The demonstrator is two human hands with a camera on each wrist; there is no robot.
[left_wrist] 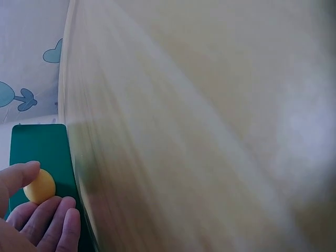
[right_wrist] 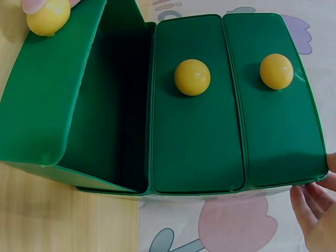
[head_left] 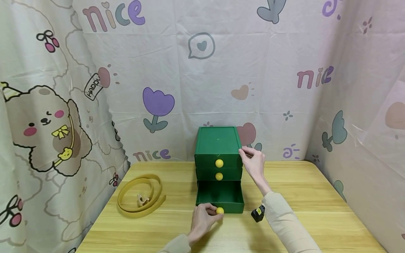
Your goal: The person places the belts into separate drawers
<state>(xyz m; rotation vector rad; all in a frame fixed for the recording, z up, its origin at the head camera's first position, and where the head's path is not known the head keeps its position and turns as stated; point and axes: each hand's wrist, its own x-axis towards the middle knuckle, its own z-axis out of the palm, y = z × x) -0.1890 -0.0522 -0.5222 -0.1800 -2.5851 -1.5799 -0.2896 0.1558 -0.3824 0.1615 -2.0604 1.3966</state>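
Note:
A green cabinet of small drawers with round yellow knobs stands at the table's back. Its bottom drawer is pulled out, with a dark green interior showing. My left hand pinches that drawer's yellow knob between thumb and fingers. Up at the cabinet's top right corner, the fingertips of my right hand grip the edge. In the right wrist view, the middle drawer and top drawer sit pushed in, each with its knob facing out.
A coiled yellow belt lies on the wooden table at the left, a small gold-coloured piece within its loop. Beside my right sleeve is a small black device with a yellow patch. Printed curtains hang behind and at both sides.

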